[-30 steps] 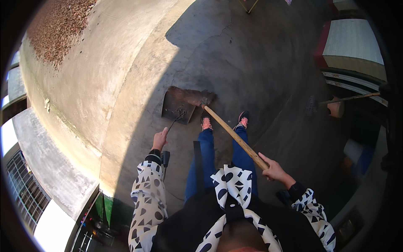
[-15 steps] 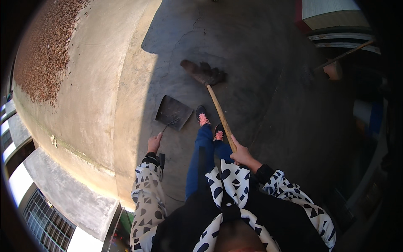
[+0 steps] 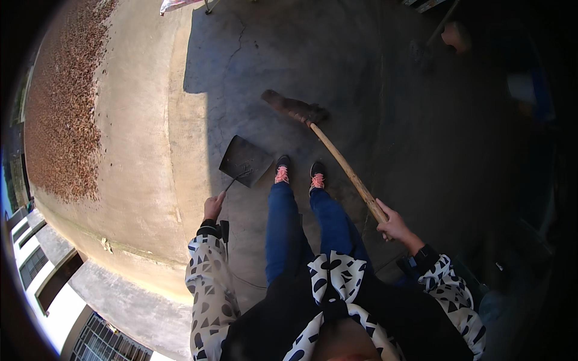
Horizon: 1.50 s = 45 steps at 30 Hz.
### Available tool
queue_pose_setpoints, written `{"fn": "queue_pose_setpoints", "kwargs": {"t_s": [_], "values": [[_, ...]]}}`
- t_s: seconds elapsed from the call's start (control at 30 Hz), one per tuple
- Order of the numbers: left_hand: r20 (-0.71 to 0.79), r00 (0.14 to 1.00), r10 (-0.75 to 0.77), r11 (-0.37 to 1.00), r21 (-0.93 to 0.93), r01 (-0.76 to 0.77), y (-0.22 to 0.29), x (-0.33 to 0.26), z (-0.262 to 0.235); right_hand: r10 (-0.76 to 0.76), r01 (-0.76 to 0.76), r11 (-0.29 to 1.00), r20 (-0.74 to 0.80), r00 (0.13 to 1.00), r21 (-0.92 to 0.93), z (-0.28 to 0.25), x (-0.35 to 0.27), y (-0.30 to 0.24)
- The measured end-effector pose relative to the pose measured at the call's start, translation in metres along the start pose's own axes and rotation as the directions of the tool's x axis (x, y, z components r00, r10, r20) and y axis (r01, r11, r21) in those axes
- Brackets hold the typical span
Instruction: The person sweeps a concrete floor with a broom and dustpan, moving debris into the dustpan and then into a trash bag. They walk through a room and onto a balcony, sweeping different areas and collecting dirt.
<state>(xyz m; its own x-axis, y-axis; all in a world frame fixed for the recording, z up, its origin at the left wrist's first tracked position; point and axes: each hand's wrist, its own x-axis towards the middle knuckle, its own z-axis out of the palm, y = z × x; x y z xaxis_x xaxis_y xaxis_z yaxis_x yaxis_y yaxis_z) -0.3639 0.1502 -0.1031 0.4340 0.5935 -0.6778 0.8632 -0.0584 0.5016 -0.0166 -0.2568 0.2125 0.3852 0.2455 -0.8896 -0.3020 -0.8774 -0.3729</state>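
Left hand [image 3: 212,207] with fingers clamped on the handle of the dustpan [image 3: 242,156], right hand [image 3: 394,227] likewise around the broom [image 3: 348,171], whose head lies ahead of the shoes [image 3: 318,172]; sweeping appears under way, any debris collected being indiscernible from here.

The floor [image 3: 135,132] is of concrete, and over it is spread a wide layer of small brown pieces [image 3: 66,120]. Just to the right of this layer, the floor is pale under strong sunlight; farther right from it begins a dark shadow [image 3: 289,54], with a thin crack [image 3: 239,42] inside. Well apart from the layer, at far right, is a reddish pot [image 3: 456,37]. Below the layer appear a grey ledge [image 3: 129,295] and a barred window [image 3: 105,341].
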Motion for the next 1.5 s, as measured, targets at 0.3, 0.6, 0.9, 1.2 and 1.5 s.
{"fn": "queue_pose_setpoints", "kwargs": {"t_s": [0.3,0.6,0.9,1.2,1.5], "values": [[0.064,0.991,0.118,0.963,0.237,-0.13,0.004,0.015,-0.036,0.012,0.118,0.86,-0.25,0.968,0.497,0.008,0.103,-0.008],[0.13,0.975,0.179,0.939,0.272,-0.209,0.01,0.057,-0.034,-0.019,-0.025,0.896,0.095,0.995,0.444,0.215,0.062,0.027],[0.123,0.971,0.206,0.944,0.237,-0.23,0.023,0.081,-0.026,-0.15,-0.046,0.89,0.387,0.91,0.454,0.178,-0.017,0.038],[0.157,0.93,0.333,0.898,0.248,-0.364,0.117,0.067,0.013,-0.184,0.132,0.934,0.13,0.974,0.332,0.178,-0.03,0.075],[0.166,0.769,0.617,0.78,0.005,-0.626,0.264,0.093,0.039,-0.424,0.455,0.822,-0.166,0.89,0.342,0.133,0.005,0.113]]}}
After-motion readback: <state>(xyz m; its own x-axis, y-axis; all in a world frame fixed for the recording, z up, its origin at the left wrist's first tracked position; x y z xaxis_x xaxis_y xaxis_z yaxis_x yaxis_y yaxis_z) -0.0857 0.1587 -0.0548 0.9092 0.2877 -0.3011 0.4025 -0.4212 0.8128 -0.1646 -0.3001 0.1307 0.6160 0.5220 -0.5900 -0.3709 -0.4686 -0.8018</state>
